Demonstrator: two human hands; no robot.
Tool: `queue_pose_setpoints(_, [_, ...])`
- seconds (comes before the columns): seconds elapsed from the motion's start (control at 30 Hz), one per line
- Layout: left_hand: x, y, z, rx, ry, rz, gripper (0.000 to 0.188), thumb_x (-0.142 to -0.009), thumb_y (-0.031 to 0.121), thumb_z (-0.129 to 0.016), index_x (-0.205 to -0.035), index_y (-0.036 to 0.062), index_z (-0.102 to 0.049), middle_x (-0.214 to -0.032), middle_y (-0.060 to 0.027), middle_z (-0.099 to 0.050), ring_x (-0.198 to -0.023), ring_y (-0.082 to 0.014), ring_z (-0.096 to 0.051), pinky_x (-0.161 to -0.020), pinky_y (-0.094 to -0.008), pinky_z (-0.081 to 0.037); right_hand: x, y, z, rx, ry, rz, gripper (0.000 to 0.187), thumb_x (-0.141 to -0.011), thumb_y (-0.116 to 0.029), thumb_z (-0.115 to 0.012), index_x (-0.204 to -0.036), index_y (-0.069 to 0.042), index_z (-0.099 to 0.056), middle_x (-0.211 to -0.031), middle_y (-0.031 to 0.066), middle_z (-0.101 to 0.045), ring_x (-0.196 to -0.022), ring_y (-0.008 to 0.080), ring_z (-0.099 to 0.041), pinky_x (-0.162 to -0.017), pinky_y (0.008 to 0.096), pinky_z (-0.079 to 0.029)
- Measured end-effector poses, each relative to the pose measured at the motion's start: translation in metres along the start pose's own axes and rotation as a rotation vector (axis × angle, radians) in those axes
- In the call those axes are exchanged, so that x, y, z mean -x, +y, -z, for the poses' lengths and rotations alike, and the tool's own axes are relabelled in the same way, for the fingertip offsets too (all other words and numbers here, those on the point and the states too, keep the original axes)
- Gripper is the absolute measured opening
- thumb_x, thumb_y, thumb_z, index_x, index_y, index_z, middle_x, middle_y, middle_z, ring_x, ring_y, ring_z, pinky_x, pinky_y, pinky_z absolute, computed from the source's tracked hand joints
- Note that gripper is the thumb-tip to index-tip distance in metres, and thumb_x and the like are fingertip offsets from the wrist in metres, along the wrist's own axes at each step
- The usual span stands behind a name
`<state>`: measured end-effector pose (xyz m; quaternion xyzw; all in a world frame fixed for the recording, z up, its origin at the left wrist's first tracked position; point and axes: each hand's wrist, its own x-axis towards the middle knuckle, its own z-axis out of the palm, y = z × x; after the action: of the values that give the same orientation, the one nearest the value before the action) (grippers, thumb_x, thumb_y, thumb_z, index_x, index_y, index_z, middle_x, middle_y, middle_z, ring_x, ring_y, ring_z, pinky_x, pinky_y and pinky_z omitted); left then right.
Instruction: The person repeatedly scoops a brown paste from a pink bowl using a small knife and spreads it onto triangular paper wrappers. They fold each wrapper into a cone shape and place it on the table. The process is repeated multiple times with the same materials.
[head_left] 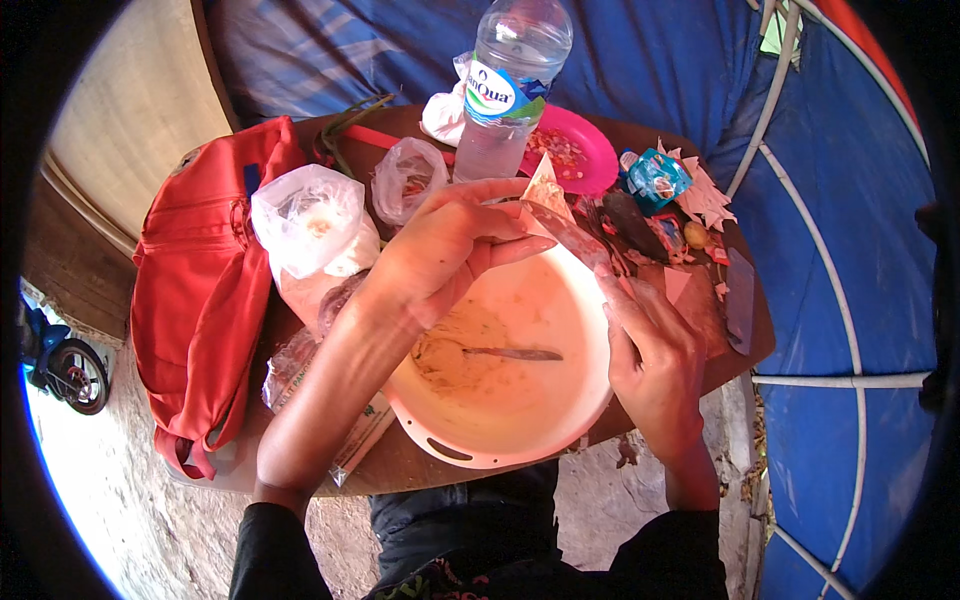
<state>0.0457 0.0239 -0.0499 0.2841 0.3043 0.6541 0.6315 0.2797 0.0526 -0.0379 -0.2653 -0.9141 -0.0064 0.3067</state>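
Observation:
Above the far rim of a wide pale plastic bowl (585, 400), my hands meet. Between its fingertips my left hand (455, 235) pinches a triangular pale piece (546, 188) that looks like food, its kind unclear. My right hand (655, 345) is closed on a long, flat, reddish-brown utensil (562, 232), knife-like in shape, whose tip reaches the triangular piece. Inside the bowl, a yellowish thick mixture (440, 355) clings to the left side. A second utensil (515, 353) lies in it, its left end in the mixture.
A large clear water bottle (515, 90) stands behind the bowl, beside a pink plate (600, 150) of chopped bits. Plastic bags (310, 220) and a red backpack (205, 270) crowd the left. Scraps and a blue packet (657, 180) lie right on the brown table (755, 300).

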Motion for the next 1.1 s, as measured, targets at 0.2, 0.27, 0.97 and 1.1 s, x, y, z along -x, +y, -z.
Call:
queue_pose_setpoints(0.2, [0.000, 0.003, 0.002, 0.115, -0.073, 0.090, 0.044, -0.089, -0.009, -0.051, -0.132, -0.0119, -0.042, -0.110, -0.0165, -0.065, -0.104, -0.0222, -0.066, -0.099, -0.0308, -0.053, 0.007, 0.004, 0.000, 0.004, 0.028, -0.007, 0.051, -0.077, 0.006, -0.064, -0.125, -0.011, -0.066, -0.102, 0.0114, -0.066, -0.089, 0.0272, -0.068, -0.073, 0.0375, -0.055])
queue_pose_setpoints(0.27, [-0.001, 0.004, 0.004, 0.154, -0.099, 0.120, 0.043, -0.090, -0.009, -0.050, -0.132, -0.0119, -0.042, -0.114, -0.0184, -0.064, -0.107, -0.0235, -0.065, -0.100, -0.0307, -0.053, 0.008, 0.005, 0.001, 0.015, 0.028, -0.017, 0.050, -0.077, 0.006, -0.065, -0.124, -0.011, -0.067, -0.101, 0.0115, -0.067, -0.089, 0.0270, -0.068, -0.073, 0.0373, -0.055])
queue_pose_setpoints(0.97, [0.002, 0.020, 0.009, 0.447, -0.218, 0.221, 0.039, -0.090, -0.013, -0.045, -0.129, -0.0136, -0.043, -0.121, -0.0248, -0.059, -0.113, -0.0299, -0.063, -0.103, -0.0306, -0.051, 0.013, 0.015, 0.008, -0.013, 0.106, 0.024, 0.047, -0.076, 0.010, -0.064, -0.119, -0.010, -0.070, -0.099, 0.0136, -0.068, -0.088, 0.0274, -0.070, -0.073, 0.0360, -0.056])
queue_pose_setpoints(1.1, [-0.001, 0.022, 0.012, 0.425, -0.213, 0.196, 0.040, -0.090, -0.011, -0.046, -0.130, -0.0125, -0.043, -0.119, -0.0245, -0.061, -0.111, -0.0297, -0.064, -0.102, -0.0309, -0.052, 0.018, 0.019, 0.011, -0.033, 0.089, 0.009, 0.045, -0.078, 0.009, -0.064, -0.119, -0.009, -0.069, -0.097, 0.0142, -0.068, -0.085, 0.0274, -0.069, -0.073, 0.0360, -0.056])
